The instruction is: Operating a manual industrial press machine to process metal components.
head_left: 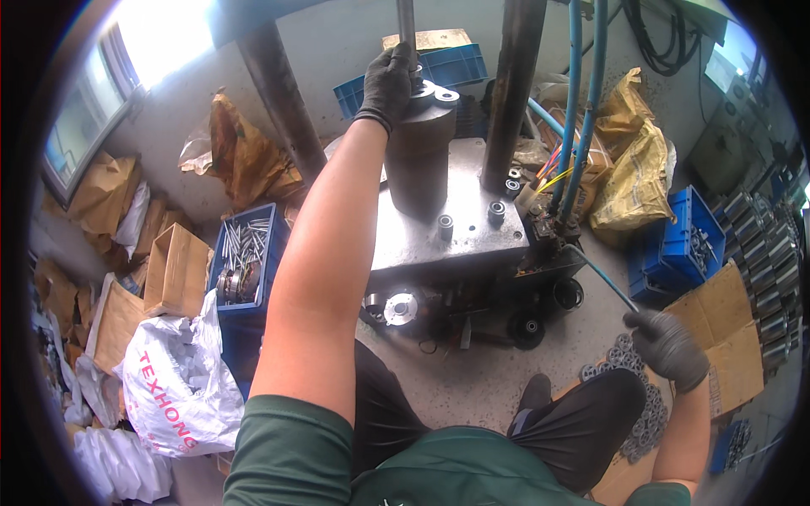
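My left hand [387,86], in a dark grey glove, reaches far forward with its fingers closed round an upright metal rod [406,24]. Just beneath it stands a thick dark steel cylinder [419,160] with small ring-shaped parts [446,95] on top. That cylinder rests on the bare metal bed [472,249] of a press, where a few small round bushings [496,212] also sit. Out to the right, my gloved right hand [671,347] is wrapped round the end of a thin lever [601,275] that slants down from the machine's side.
Dark press columns [283,97] flank the bed, with blue hoses [575,110] at right. A blue crate [272,270] of metal pins and a white sack [183,379] stand left. Ring-shaped metal parts [650,413] lie by my right leg; blue bins [654,261] stand beyond.
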Demonstrator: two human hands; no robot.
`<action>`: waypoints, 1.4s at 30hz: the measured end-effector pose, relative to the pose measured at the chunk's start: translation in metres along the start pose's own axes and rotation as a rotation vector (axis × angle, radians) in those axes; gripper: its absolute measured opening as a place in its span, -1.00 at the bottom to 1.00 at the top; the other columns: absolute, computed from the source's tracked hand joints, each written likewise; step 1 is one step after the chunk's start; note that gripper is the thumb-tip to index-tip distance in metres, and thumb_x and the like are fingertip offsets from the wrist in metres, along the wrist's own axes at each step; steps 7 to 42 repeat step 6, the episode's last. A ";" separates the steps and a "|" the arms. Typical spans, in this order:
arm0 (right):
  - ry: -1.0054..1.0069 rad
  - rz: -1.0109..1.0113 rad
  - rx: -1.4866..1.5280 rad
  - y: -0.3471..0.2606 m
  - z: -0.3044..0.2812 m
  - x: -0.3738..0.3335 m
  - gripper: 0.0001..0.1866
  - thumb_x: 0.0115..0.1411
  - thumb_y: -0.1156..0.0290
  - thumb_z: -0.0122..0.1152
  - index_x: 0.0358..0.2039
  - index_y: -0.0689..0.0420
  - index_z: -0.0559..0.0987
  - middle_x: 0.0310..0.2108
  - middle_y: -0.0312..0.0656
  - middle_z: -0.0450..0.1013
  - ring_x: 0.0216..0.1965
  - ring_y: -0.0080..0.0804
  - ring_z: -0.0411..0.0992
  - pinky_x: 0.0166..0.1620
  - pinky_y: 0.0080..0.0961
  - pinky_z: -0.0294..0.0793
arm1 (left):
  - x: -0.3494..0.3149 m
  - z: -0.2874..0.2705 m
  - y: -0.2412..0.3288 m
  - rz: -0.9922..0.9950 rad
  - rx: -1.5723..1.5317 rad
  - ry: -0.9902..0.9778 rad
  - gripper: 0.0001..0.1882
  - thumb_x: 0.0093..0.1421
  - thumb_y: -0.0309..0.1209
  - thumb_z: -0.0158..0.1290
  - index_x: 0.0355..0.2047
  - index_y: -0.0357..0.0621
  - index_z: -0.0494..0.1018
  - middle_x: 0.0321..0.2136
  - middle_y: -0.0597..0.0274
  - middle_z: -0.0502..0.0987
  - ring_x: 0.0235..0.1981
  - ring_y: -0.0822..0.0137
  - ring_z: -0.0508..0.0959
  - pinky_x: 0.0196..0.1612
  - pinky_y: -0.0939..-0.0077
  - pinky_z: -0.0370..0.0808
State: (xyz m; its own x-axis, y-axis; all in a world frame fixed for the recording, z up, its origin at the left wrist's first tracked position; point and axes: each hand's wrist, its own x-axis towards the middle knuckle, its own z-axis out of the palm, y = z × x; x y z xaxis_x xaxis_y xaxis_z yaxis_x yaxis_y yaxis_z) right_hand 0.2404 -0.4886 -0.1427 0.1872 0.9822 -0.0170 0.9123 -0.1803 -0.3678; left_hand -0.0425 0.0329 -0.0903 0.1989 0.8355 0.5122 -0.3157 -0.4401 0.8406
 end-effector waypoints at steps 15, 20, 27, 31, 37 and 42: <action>0.841 -0.254 -0.166 0.007 -0.040 0.073 -0.75 0.37 0.48 0.31 0.03 0.19 0.68 -0.15 -0.08 0.69 -0.27 -0.12 0.64 -0.09 -0.25 0.65 | 0.002 0.002 -0.003 0.001 0.012 -0.003 -0.55 0.53 -0.03 0.01 -0.19 -0.22 0.57 -0.49 0.28 0.53 -0.51 0.47 0.53 -0.37 0.48 0.63; 0.841 -0.254 -0.166 0.007 -0.040 0.073 -0.75 0.37 0.48 0.31 0.03 0.19 0.68 -0.15 -0.08 0.69 -0.27 -0.12 0.64 -0.09 -0.25 0.65 | 0.002 0.002 -0.003 0.001 0.012 -0.003 -0.55 0.53 -0.03 0.01 -0.19 -0.22 0.57 -0.49 0.28 0.53 -0.51 0.47 0.53 -0.37 0.48 0.63; 0.841 -0.254 -0.166 0.007 -0.040 0.073 -0.75 0.37 0.48 0.31 0.03 0.19 0.68 -0.15 -0.08 0.69 -0.27 -0.12 0.64 -0.09 -0.25 0.65 | 0.002 0.002 -0.003 0.001 0.012 -0.003 -0.55 0.53 -0.03 0.01 -0.19 -0.22 0.57 -0.49 0.28 0.53 -0.51 0.47 0.53 -0.37 0.48 0.63; 0.841 -0.254 -0.166 0.007 -0.040 0.073 -0.75 0.37 0.48 0.31 0.03 0.19 0.68 -0.15 -0.08 0.69 -0.27 -0.12 0.64 -0.09 -0.25 0.65 | 0.002 0.002 -0.003 0.001 0.012 -0.003 -0.55 0.53 -0.03 0.01 -0.19 -0.22 0.57 -0.49 0.28 0.53 -0.51 0.47 0.53 -0.37 0.48 0.63; 0.841 -0.254 -0.166 0.007 -0.040 0.073 -0.75 0.37 0.48 0.31 0.03 0.19 0.68 -0.15 -0.08 0.69 -0.27 -0.12 0.64 -0.09 -0.25 0.65 | 0.002 0.002 -0.003 0.001 0.012 -0.003 -0.55 0.53 -0.03 0.01 -0.19 -0.22 0.57 -0.49 0.28 0.53 -0.51 0.47 0.53 -0.37 0.48 0.63; 0.841 -0.254 -0.166 0.007 -0.040 0.073 -0.75 0.37 0.48 0.31 0.03 0.19 0.68 -0.15 -0.08 0.69 -0.27 -0.12 0.64 -0.09 -0.25 0.65 | 0.002 0.002 -0.003 0.001 0.012 -0.003 -0.55 0.53 -0.03 0.01 -0.19 -0.22 0.57 -0.49 0.28 0.53 -0.51 0.47 0.53 -0.37 0.48 0.63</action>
